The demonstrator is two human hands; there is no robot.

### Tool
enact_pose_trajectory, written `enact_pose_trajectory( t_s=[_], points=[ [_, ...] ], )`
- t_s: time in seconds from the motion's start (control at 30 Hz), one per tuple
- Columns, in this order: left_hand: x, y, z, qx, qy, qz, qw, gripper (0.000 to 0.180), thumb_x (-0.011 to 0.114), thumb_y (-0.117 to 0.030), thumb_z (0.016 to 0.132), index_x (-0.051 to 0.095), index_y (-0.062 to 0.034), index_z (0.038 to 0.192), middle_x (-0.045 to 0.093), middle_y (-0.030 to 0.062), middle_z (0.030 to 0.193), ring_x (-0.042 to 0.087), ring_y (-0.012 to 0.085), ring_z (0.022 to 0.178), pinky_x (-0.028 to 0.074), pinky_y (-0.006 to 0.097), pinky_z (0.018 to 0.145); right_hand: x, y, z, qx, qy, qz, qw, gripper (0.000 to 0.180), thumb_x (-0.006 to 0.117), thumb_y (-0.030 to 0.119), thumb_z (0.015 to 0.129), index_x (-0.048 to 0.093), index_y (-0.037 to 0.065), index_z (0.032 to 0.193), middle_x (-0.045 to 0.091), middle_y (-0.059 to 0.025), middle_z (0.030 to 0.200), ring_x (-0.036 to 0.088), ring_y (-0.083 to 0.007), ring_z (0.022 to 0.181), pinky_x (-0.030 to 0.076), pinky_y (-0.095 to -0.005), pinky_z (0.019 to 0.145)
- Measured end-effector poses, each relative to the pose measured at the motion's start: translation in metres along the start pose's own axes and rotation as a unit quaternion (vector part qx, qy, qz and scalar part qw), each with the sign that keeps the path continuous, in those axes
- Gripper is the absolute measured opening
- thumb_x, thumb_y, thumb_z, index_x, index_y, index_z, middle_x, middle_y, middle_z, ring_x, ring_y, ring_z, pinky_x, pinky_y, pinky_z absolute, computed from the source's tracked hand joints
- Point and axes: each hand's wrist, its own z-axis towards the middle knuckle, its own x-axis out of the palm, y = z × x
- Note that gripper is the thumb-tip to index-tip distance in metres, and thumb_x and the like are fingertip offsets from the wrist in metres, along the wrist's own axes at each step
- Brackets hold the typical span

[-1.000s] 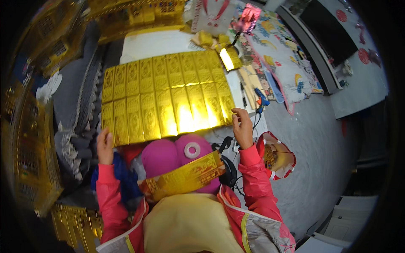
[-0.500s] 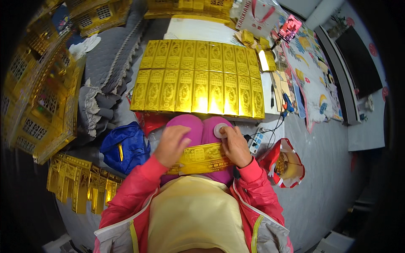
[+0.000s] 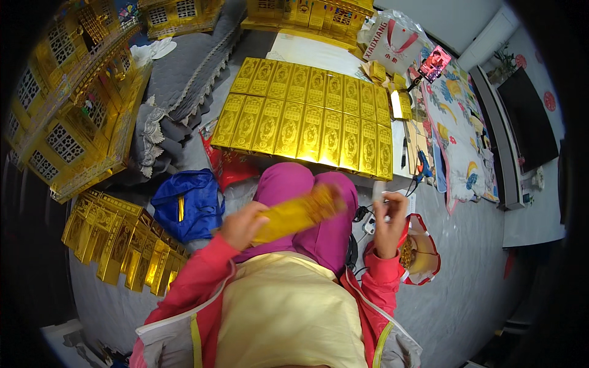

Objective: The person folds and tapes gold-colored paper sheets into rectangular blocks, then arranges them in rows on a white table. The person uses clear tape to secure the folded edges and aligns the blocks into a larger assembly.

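Note:
Over my lap, my left hand [image 3: 242,224] is closed on one end of a flat gold foil cardboard piece [image 3: 285,218], its far end blurred by motion. Raised to the right of my knees, my right hand [image 3: 389,228] pinches a roll of clear tape [image 3: 380,189], seen nearly edge-on. The tape and the gold piece are apart. Beyond my knees, two rows of embossed gold boxes [image 3: 300,126] lie side by side on a white table [image 3: 319,50].
Gold model houses [image 3: 67,138] stand at the left, beside a grey quilted sofa cover [image 3: 184,80]. Gold panels [image 3: 116,236] and a blue bag [image 3: 187,205] lie near my left arm. A red-and-white bag [image 3: 429,245] stands right, below a blue-handled tool [image 3: 423,165] with cables.
My right hand has moved right and up with the tape roll, away from the gold piece. The left hand now holds that piece tilted, its far end raised. The view has shifted slightly.

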Motion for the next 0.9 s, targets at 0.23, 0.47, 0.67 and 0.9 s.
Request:
enact_pose_trajectory(
  t_s=[0.23, 0.47, 0.67, 0.9],
  points=[
    [-0.025, 0.163, -0.079, -0.144, -0.242, -0.153, 0.947, 0.017, 0.06, -0.008, 0.092, 0.058, -0.0003, 0.108, 0.066, 0.0127, 0.097, 0.063, 0.0246, 0.087, 0.048, 0.032, 0.081, -0.013, 0.019, 0.006, -0.03, -0.095, 0.148, 0.984, 0.022, 0.062, 0.001, 0.092, 0.048, 0.005, 0.109, 0.048, 0.0003, 0.092, 0.045, -0.0061, 0.08, 0.04, -0.0195, 0.071],
    [0.021, 0.324, -0.139, -0.302, -0.419, -0.07, 0.853, 0.022, 0.063, -0.008, 0.091, 0.059, 0.0008, 0.111, 0.066, 0.014, 0.102, 0.062, 0.0235, 0.091, 0.047, 0.034, 0.085, 0.019, 0.031, -0.031, -0.017, -0.028, 0.151, 0.988, 0.024, 0.064, 0.002, 0.092, 0.047, 0.005, 0.11, 0.051, -0.0009, 0.093, 0.049, -0.0071, 0.082, 0.041, -0.0201, 0.074],
    [0.012, 0.297, -0.109, -0.451, -0.428, 0.204, 0.756, 0.047, 0.063, -0.014, 0.091, 0.049, -0.0029, 0.134, 0.062, 0.0191, 0.121, 0.06, 0.0336, 0.107, 0.046, 0.039, 0.095, 0.011, 0.019, -0.041, -0.009, -0.042, 0.135, 0.99, 0.021, 0.061, 0.002, 0.094, 0.048, 0.004, 0.11, 0.053, -0.0016, 0.093, 0.053, -0.0082, 0.082, 0.043, -0.0215, 0.073],
    [-0.031, -0.025, 0.033, -0.013, -0.167, -0.336, 0.927, 0.029, 0.055, -0.013, 0.098, 0.056, 0.0009, 0.123, 0.063, 0.0132, 0.117, 0.06, 0.0186, 0.107, 0.045, 0.031, 0.098, 0.026, -0.007, -0.029, 0.013, -0.089, 0.057, 0.994, 0.019, 0.06, 0.002, 0.094, 0.049, 0.004, 0.109, 0.053, -0.0011, 0.094, 0.051, -0.0075, 0.086, 0.041, -0.021, 0.075]
  ],
)
